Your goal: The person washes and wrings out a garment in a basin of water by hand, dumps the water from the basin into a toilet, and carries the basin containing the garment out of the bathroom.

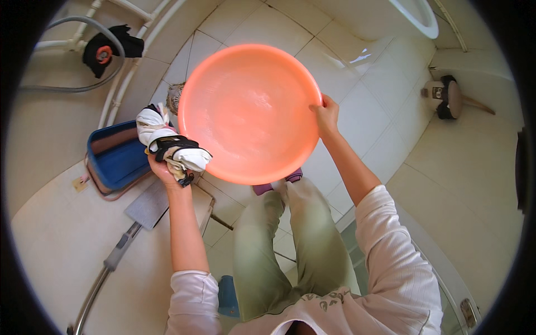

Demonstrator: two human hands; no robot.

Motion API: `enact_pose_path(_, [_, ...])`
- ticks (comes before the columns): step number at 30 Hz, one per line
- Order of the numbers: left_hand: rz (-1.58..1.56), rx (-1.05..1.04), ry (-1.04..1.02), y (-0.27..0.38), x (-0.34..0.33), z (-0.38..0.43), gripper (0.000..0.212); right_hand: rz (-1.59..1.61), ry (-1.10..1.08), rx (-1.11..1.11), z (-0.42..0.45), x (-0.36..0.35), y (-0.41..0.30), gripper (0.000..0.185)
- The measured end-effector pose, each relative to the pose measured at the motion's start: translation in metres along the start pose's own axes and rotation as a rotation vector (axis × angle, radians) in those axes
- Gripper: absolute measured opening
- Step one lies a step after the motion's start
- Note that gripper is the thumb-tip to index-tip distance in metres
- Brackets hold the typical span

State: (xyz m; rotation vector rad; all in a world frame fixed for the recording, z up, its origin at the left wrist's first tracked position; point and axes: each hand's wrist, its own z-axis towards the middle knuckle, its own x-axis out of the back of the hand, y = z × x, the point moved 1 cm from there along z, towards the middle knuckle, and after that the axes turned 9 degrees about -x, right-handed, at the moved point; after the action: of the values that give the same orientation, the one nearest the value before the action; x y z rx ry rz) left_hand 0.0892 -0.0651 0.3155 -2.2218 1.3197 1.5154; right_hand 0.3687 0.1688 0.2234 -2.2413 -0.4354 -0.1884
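Observation:
My right hand (pixel 328 115) grips the right rim of a large orange plastic basin (pixel 251 113), with the thumb over the edge. The basin is held above the floor and I see no object in it. On my left hand (pixel 163 167) lies a twisted bundle of wet-looking white and black cloth (pixel 173 144), at the basin's lower left rim. Most of the left fingers are hidden under the cloth, so whether they also touch the basin cannot be seen.
A blue and brown rectangular tub (pixel 117 157) stands at the left, beside a flat mop (pixel 148 205). A grey hose (pixel 90 88) and white pipes (pixel 117 94) run along the left wall. A pot-like vessel with a handle (pixel 450 97) is at the right. White tiles (pixel 360 104) cover the floor.

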Motion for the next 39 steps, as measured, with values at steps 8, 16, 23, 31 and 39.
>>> enact_pose_path(8, [-0.282, 0.484, -0.319, 0.0, -0.123, -0.08, 0.034, 0.008, 0.077, 0.061, -0.08, 0.123, -0.083, 0.034])
enact_pose_path(16, [0.165, 0.404, -0.455, -0.062, -0.254, -0.073, 0.048, 0.143, 0.184, 0.174, -0.071, 0.23, -0.194, 0.032])
enact_pose_path(23, [0.281, 0.328, -0.415, -0.177, -0.332, -0.043, 0.048, 0.018, 0.162, 0.137, 0.014, 0.33, -0.274, 0.03])
enact_pose_path(31, [0.17, 0.391, -0.335, -0.327, -0.382, 0.013, 0.037, -0.34, 0.191, 0.186, 0.157, 0.443, -0.369, 0.027])
enact_pose_path(39, [0.092, 0.506, -0.326, -0.429, -0.423, 0.046, 0.034, -0.691, 0.263, 0.196, 0.251, 0.516, -0.452, 0.03])
